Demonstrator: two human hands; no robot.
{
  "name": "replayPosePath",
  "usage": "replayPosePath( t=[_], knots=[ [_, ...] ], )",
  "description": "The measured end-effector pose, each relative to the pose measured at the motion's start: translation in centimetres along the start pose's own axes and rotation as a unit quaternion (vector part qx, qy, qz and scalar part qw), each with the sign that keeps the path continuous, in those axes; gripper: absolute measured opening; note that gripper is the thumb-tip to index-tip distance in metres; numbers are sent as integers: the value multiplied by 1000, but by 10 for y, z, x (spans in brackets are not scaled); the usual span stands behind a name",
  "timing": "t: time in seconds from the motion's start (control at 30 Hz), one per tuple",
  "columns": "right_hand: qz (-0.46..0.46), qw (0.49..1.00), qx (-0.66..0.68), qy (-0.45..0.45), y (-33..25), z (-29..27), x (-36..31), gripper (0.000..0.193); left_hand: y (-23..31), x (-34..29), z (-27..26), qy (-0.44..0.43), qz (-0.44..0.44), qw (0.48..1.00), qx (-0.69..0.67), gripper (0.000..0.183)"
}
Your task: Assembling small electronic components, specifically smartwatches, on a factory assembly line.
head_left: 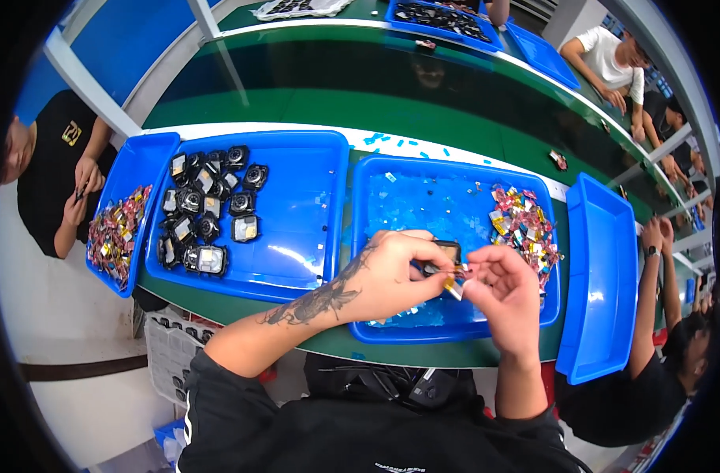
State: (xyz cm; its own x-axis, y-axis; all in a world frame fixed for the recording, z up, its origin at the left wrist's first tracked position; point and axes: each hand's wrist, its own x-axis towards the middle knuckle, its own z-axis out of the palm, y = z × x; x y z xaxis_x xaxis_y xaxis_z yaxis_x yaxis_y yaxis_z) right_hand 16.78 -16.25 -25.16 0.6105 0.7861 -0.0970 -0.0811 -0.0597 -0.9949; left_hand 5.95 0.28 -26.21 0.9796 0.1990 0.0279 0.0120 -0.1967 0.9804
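Observation:
My left hand (403, 272) reaches in over the blue tray (360, 236) in front of me, its fingers closed on a small black device housing (450, 251), mostly covered by the hand. Close beside it, my right hand (506, 292) has thumb and forefinger pinched on a small wired part (454, 288) with a yellow and whitish surface. The two hands almost meet at this part; where it joins the housing, if at all, is hidden. Behind my right hand lies a pile of small silver, yellow and pink wired parts (521, 221). Light blue film scraps cover the tray's floor.
Left of this tray, another blue tray (297, 276) holds several black device housings (190, 201). Beyond it, a narrow bin (159, 146) contains more wired parts. A blue bin (600, 315) stands at right. A green belt (297, 102) runs behind; other people sit at both sides.

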Motion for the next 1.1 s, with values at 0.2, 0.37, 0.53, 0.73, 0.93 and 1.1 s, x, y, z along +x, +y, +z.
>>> replayPosePath(
  t=[0.2, 0.37, 0.53, 0.73, 0.93, 1.1],
  knots=[
    [-123, 983, -68, 119, 7, 14, -1, 28, -3, -5, 8, 40, 26, 992, -114, 31],
    [-146, 978, -31, 143, 14, 18, 3, 27, -4, -3, 11, 27, -3, 972, -234, 40],
    [-168, 963, -127, 166, 19, 15, 4, 28, -9, 1, 16, 38, -6, 966, -256, 39],
    [-116, 976, -123, 137, 15, 19, 13, 36, -6, -4, 20, 70, 44, 956, -280, 53],
    [-113, 982, -151, 20, -1, 1, 51, 42, 8, -5, -5, 117, 26, 991, -57, 65],
    [-69, 956, -275, 80, -10, -72, 191, 45, -7, -71, -93, 293, 40, 770, 565, 16]
  ],
)
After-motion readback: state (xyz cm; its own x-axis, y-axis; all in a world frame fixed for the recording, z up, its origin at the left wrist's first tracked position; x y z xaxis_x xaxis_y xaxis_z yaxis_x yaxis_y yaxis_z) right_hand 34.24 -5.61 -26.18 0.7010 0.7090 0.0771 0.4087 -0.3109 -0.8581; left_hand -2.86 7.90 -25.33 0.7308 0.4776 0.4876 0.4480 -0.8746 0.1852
